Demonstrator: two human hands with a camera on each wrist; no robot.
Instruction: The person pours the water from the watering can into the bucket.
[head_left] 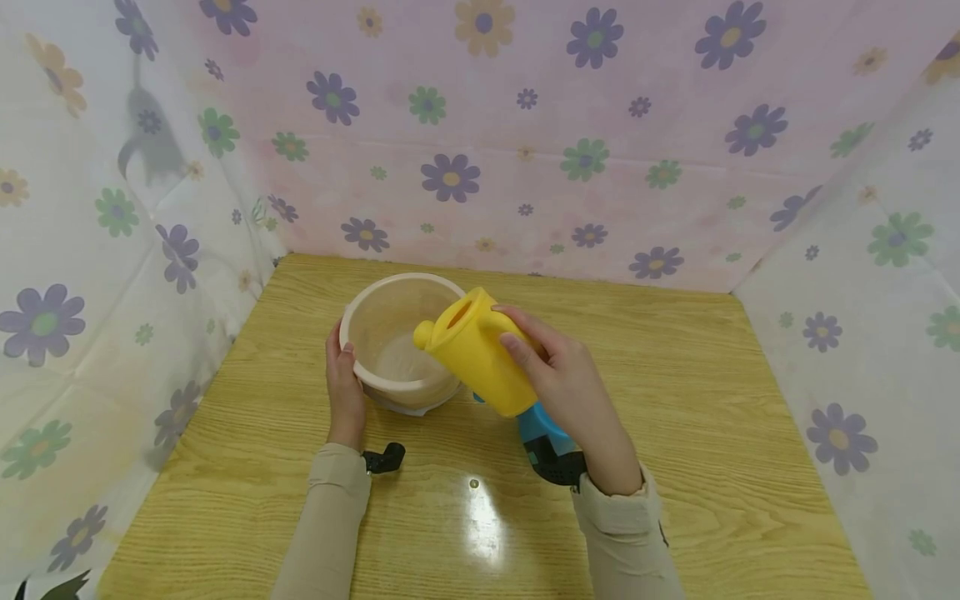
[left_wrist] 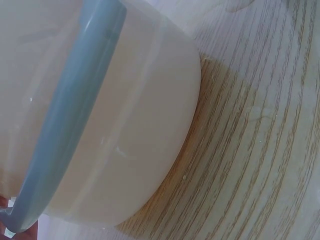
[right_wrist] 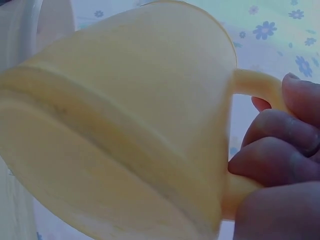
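Observation:
A round cream bucket (head_left: pixel 405 390) stands on the wooden table, its inside visible from above. My left hand (head_left: pixel 347 390) grips its left rim, thumb at the top edge and fingers along the outside. A blue-grey band (left_wrist: pixel 75 100) crosses the bucket's wall in the left wrist view, with fingertips at its lower end. My right hand (head_left: pixel 573 375) holds a yellow watering can (head_left: pixel 491 358), fingers curled round the handle (right_wrist: pixel 257 80). The can tilts left, and its round spout head (head_left: pixel 423 334) hangs over the bucket's right side. Its underside faces the right wrist camera.
A blue object (head_left: pixel 540 425) sits on the table under my right hand, mostly hidden by hand and can. Flowered cloth (head_left: pixel 517 192) walls in the back and both sides. A small round spot (head_left: pixel 474 483) marks the table near a bright glare. Dark leaves (head_left: pixel 66 587) poke in at lower left.

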